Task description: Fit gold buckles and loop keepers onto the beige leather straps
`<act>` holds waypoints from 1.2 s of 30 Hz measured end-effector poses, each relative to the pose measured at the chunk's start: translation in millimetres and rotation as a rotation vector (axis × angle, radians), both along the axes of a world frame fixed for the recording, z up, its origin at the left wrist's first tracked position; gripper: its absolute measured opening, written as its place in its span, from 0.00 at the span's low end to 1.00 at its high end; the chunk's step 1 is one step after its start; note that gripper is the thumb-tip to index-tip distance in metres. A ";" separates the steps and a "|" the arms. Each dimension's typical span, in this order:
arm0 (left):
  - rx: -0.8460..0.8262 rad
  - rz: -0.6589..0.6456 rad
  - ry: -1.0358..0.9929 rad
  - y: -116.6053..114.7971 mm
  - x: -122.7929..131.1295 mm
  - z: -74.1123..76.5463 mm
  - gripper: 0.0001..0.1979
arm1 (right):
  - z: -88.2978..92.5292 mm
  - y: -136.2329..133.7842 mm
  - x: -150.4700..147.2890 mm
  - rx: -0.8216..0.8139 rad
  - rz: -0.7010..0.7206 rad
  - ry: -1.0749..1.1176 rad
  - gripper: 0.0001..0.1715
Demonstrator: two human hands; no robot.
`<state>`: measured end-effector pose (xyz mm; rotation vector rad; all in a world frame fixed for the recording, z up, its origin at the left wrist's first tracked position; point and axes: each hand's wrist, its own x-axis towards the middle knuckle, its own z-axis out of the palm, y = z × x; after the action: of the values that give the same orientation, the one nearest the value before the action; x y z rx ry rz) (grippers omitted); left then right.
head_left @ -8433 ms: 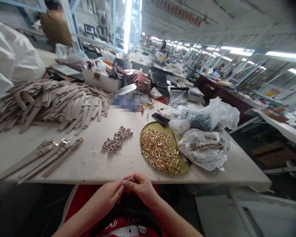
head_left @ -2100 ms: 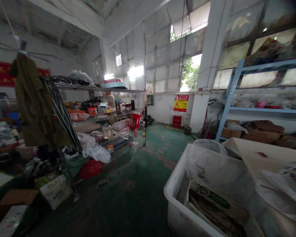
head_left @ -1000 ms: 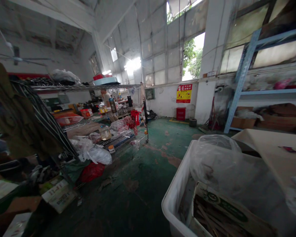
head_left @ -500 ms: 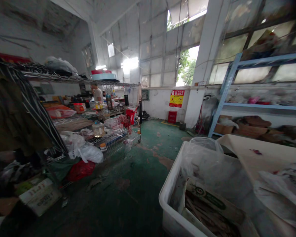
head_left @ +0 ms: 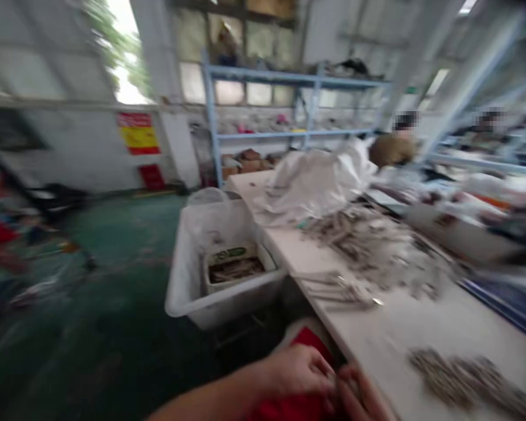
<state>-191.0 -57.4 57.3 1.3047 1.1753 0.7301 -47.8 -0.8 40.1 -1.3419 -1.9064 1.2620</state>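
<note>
Low in the view, my left hand (head_left: 294,371) has its fingers curled into a pinch beside the table edge. My right hand (head_left: 360,396) meets it fingertip to fingertip, also closed. Something small and pale may be between them, but blur and the fingers hide what it is. On the pale table (head_left: 377,339) to the right lies a bundle of grey-brown strips (head_left: 460,377). Farther up the table is a larger heap of similar strips (head_left: 377,242), with a few loose strips (head_left: 337,289) near the edge.
A white plastic tub (head_left: 228,301) holding a printed carton (head_left: 234,252) stands against the table's left side. A white plastic bag (head_left: 315,178) lies behind the heap. Blue shelving (head_left: 263,135) lines the wall. A person (head_left: 394,146) is beyond the table. Green floor (head_left: 127,280) stretches left.
The view has swung right and down. The table with its strips and both my hands have come into sight; the wire rack on the left has mostly left the view.
</note>
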 end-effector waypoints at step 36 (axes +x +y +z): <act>-0.371 -0.671 0.060 72.2 143.0 -9.6 0.22 | -26.5 -37.8 179.4 -0.040 -0.138 0.229 0.22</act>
<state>-48.0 14.8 47.7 1.2927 0.7875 -0.0174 131.6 -38.6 13.6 -1.2651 -1.6131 1.3282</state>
